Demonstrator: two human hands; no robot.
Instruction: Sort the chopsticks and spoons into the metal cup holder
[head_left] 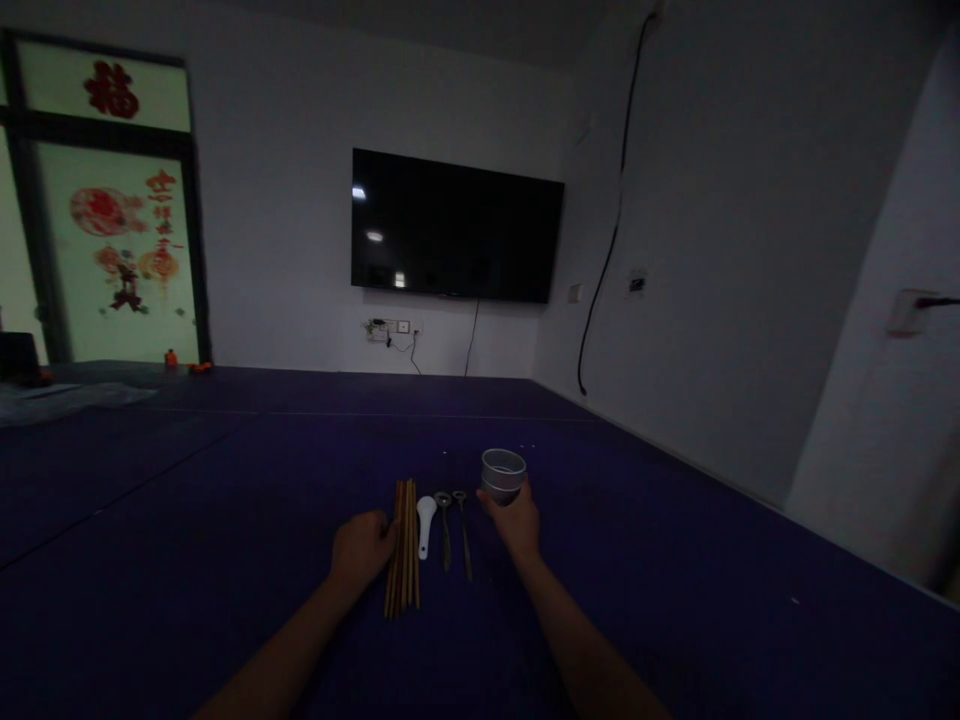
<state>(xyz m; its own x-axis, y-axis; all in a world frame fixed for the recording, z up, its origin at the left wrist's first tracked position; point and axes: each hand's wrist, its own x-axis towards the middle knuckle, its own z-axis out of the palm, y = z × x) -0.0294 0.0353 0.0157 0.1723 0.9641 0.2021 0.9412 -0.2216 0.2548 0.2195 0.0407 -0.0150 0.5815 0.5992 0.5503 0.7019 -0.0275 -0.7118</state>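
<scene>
A bundle of wooden chopsticks (405,560) lies lengthwise on the dark blue tabletop. My left hand (364,548) is closed at the bundle's left side, thumb and fingertips against the outermost sticks; its other fingers are partly hidden. Just right of the chopsticks lies a white soup spoon (425,522), bowl end away from me. Beside it are a metal spoon (445,525) and a second slim metal utensil (463,532) with a small rounded head. My right hand (519,520) is wrapped around a grey metal cup (502,478), which stands upright with its open rim up.
The large blue table (262,470) reaches to the far wall, where a black television (454,225) hangs. Clear plastic sheeting (71,400) and small orange items (171,358) lie at the far left. A black cable (619,200) runs down the right wall.
</scene>
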